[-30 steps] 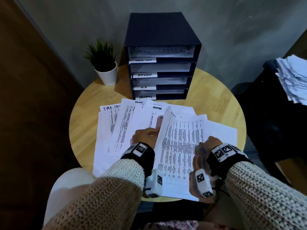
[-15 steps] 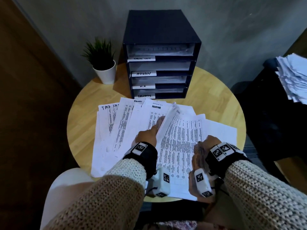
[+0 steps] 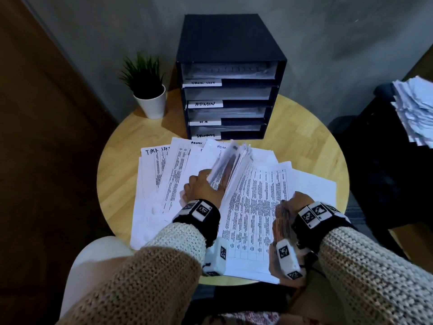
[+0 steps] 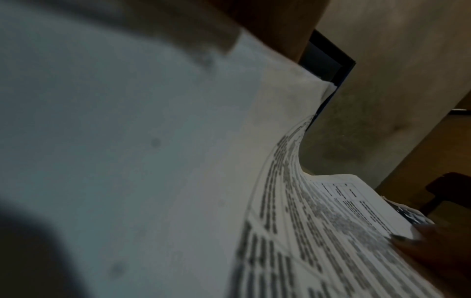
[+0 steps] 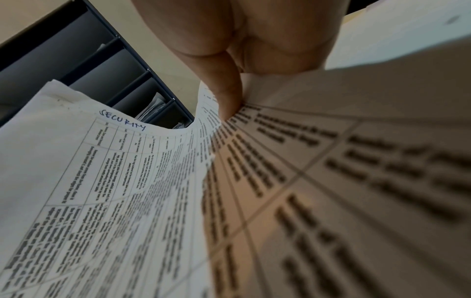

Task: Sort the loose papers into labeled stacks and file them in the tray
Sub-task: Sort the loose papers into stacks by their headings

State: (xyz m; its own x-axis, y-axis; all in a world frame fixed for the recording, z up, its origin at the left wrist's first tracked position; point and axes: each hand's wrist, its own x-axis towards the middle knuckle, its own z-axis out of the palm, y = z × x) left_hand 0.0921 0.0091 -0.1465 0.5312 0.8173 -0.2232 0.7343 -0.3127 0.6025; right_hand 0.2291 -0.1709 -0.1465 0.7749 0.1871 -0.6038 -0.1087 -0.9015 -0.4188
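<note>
Loose printed sheets (image 3: 168,184) lie fanned over the round wooden table (image 3: 124,165); handwritten headings read TASK LIST and ADMIN. My left hand (image 3: 203,186) has its fingers under a bundle of sheets (image 3: 230,165) and tips the bundle's left edge up; the fingers are hidden behind the paper. My right hand (image 3: 290,207) pinches the near right edge of the table-printed stack (image 3: 255,207), thumb (image 5: 224,96) on top. A lifted sheet headed SECURITY (image 5: 122,123) shows in the right wrist view. The black file tray (image 3: 229,38) stands behind, slots labelled TASK LIST, ADMIN, H.R, SECURITY.
A small potted plant (image 3: 150,99) stands left of the tray. A heap of more papers (image 3: 414,109) rests on dark furniture at the right. A white seat (image 3: 93,259) is below the table's near left edge. A grey wall is close behind the tray.
My left hand's fingers slid under the sheets and raised their left edge, so the bundle now stands fanned upward. The right hand kept its hold in place.
</note>
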